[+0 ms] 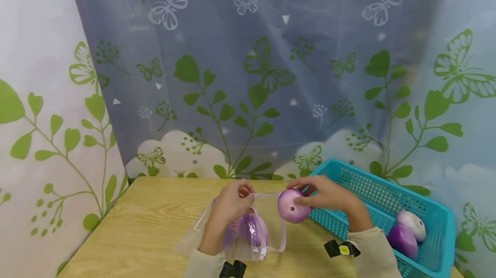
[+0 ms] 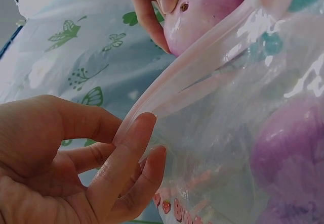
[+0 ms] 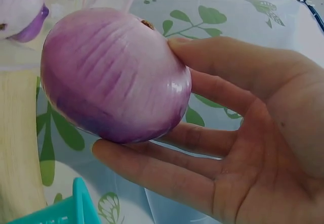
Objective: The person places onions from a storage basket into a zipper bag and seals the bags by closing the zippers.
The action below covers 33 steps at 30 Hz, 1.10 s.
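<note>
My right hand (image 1: 325, 193) holds a red onion (image 1: 289, 209) between thumb and fingers, close to the mouth of a clear plastic zip bag (image 1: 243, 255) with a pink edge. In the right wrist view the onion (image 3: 114, 77) is glossy, purple and white, with a small brown spot on top. The bag's pink rim is pinched between the thumb and fingers of my left hand (image 1: 232, 202), and its mouth gapes toward the right hand. Inside the bag, low down, lie purple onions (image 1: 253, 231), seen through the plastic. Red print (image 2: 177, 209) shows on the bag.
A turquoise perforated basket (image 1: 449, 230) stands at the right of the wooden table (image 1: 155, 209). In it lie a dark purple onion (image 1: 403, 241) and a paler one (image 1: 412, 224). A curtain (image 1: 232, 97) printed with leaves and butterflies hangs behind the table.
</note>
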Each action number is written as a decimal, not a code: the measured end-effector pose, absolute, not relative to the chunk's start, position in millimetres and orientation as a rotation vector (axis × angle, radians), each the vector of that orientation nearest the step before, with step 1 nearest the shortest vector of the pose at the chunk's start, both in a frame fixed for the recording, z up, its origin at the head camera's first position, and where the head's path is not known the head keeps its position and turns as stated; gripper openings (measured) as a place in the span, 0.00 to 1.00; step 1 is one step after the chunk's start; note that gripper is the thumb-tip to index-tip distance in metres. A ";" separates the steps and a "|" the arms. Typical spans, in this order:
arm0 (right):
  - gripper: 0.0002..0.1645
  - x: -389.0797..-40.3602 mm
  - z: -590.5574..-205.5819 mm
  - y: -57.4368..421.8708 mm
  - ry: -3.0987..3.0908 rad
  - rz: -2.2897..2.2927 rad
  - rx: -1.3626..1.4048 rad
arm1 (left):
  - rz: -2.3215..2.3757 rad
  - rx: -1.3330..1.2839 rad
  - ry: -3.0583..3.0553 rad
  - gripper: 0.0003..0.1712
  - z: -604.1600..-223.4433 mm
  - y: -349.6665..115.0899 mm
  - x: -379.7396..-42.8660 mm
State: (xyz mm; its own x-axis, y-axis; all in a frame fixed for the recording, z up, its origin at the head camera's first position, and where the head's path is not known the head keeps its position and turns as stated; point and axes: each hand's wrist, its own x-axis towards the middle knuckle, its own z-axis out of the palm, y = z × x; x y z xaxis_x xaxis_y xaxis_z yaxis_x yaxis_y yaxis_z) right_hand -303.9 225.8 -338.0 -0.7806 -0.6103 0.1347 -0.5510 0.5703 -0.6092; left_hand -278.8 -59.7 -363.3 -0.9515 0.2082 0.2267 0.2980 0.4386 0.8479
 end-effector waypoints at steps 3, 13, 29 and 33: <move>0.25 -303.3 -339.5 220.2 2.711 -0.993 -1.026 | -1.548 -0.458 -2.586 0.04 -363.2 -62.3 -279.5; 0.23 -299.4 -341.1 214.4 2.704 -0.971 -1.113 | -1.536 -0.465 -2.596 0.04 -365.1 -58.9 -282.1; 0.24 -300.2 -345.8 206.1 2.680 -0.955 -1.196 | -1.515 -0.454 -2.602 0.03 -364.4 -59.0 -281.2; 0.25 -298.7 -348.2 203.1 2.683 -0.956 -1.182 | -1.536 -0.453 -2.595 0.04 -365.6 -58.5 -282.2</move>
